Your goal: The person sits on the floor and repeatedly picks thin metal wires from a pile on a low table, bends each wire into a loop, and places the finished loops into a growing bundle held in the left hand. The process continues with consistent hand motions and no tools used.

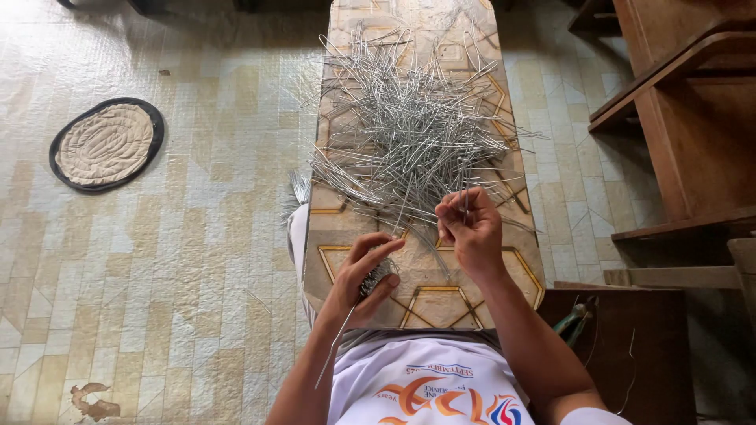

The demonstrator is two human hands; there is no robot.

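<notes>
Left hand [364, 279] gripped a small grey bundle [379, 275] with one long wire [335, 346] trailing down toward the lap. Right hand [470, 228] pinched a thin wire piece [466, 197] upright between fingertips, just beside the big heap of bent wires [409, 130] on the narrow patterned table [441, 303]. Round mat [106, 144] lay on the floor, well apart.

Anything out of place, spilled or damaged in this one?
Yes. Some wires from the wire pile stick out past the table's left edge near its middle, and the floor covering is torn at lower left, showing brown underneath. Otherwise nothing stands out.
</notes>
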